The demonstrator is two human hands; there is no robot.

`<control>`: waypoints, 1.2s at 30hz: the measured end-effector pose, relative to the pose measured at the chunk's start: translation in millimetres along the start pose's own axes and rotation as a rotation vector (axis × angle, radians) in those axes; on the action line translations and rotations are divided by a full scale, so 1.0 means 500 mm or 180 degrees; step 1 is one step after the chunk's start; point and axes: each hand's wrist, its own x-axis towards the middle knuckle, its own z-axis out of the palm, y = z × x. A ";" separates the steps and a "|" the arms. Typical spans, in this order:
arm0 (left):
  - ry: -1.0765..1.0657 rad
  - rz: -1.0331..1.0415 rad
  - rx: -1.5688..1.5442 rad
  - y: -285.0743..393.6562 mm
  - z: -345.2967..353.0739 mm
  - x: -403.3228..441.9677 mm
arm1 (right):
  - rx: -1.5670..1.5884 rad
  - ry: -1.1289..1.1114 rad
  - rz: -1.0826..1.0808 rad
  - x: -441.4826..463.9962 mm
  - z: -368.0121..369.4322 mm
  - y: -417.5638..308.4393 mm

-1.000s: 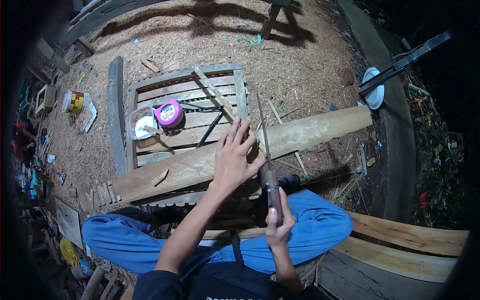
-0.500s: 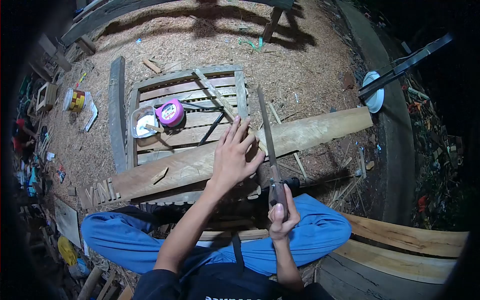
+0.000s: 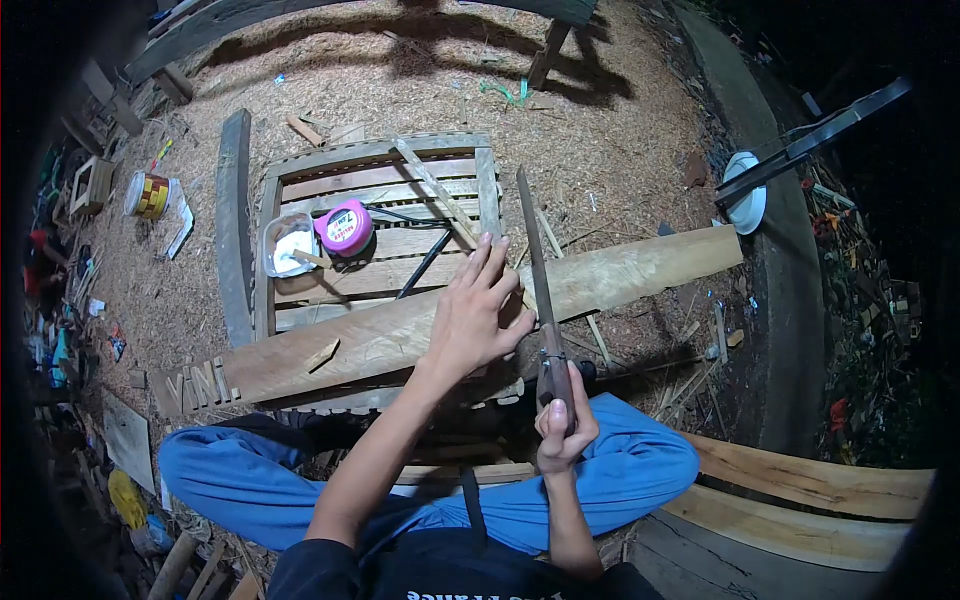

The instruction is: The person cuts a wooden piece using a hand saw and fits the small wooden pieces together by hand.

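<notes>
By worktop's (image 3: 487, 195) near right corner, left hand (image 3: 472, 312) over narrow strip (image 3: 432, 188), fingers slightly spread; right hand (image 3: 568, 428), fingers wrapped round handle of saw (image 3: 534, 255). Board (image 3: 645, 270) spans near edge; pink tape measure (image 3: 346, 228), plastic tub (image 3: 283, 262) toward left edge.

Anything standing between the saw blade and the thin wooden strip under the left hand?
Nothing visible separates the saw blade from the thin wooden strip, though the left hand has its thumb close to the blade; contact is unclear.
</notes>
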 end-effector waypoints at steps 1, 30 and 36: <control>0.0019 -0.0005 0.0012 0.002 0.000 -0.001 | -0.0004 -0.0008 0.0001 0.002 0.002 0.000; -0.0041 -0.0044 0.0081 0.008 0.004 -0.003 | -0.0411 -0.0064 0.0067 -0.050 -0.015 -0.001; 0.0058 0.0013 0.0099 0.004 0.012 -0.008 | -0.0598 -0.0032 -0.0237 -0.035 0.003 0.008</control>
